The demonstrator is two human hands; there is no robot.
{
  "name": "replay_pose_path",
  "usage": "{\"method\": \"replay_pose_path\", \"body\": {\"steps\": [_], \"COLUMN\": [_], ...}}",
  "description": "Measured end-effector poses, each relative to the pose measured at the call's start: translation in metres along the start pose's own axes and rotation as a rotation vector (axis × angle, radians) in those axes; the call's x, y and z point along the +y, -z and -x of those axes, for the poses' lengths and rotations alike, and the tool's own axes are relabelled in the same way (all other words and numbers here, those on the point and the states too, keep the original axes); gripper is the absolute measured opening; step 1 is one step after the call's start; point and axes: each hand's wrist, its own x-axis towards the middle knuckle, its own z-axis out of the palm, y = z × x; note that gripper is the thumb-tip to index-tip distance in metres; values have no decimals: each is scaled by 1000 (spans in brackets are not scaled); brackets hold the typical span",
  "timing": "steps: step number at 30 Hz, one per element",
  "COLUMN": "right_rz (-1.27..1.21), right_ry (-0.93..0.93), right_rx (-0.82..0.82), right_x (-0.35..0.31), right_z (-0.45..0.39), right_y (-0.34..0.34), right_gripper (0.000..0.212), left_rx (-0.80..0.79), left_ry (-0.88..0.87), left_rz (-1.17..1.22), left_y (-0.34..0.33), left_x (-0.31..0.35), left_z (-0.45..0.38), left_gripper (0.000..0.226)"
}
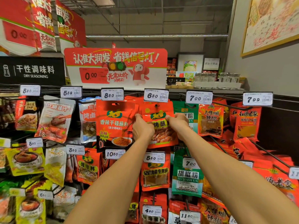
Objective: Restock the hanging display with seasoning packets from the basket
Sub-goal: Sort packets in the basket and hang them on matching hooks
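Display rack [265,104]: we see hooks full of packets, with price tags in front.
Sign [115,67]: red and white, standing on top of the rack.
Red packet [159,126]: we find it at the top-row hook under the 6.30 tag [156,95], in front of others hanging there.
Left hand [142,127]: grasping the packet's left edge.
Right hand [177,125]: grasping its right edge.

Even, fairly bright store light falls from overhead, with soft shadows between the hanging packets. Wide-angle bending stretches the edges, and signs [27,25] at ten o'clock and the poster [273,20] at two o'clock look blurred.
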Motion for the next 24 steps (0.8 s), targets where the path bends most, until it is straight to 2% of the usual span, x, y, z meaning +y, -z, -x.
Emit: {"method": "replay_pose_path", "body": {"steps": [3, 8, 10, 12, 17, 19, 24], "right_rz": [-123, 42, 47, -95, -403, -427, -383], "right_ry": [10, 220, 309, 331, 191, 142, -6], "right_rx": [-63, 40, 112, 96, -126, -193, -219], "right_x": [16, 35, 39, 40, 45, 62, 142], "right_z": [10, 28, 40, 52, 86, 98, 132], "right_y": [7, 27, 39, 50, 78, 89, 102], "right_gripper": [30, 25, 20, 17, 18, 18, 21], "left_rx": [-50, -93, -67, -77, -292, -359, -437], "left_ry": [-62, -139, -158, -166, -138, -105, 86], "left_rz": [76, 144, 207, 292, 421, 434, 426], "left_y": [4, 20, 31, 42, 63, 67, 60], "left_x": [-7, -12, -13, -12, -20, -36, -97], "left_z": [4, 14, 19, 23, 45, 57, 95], "left_gripper": [35, 44, 33, 17, 20, 20, 24]}}
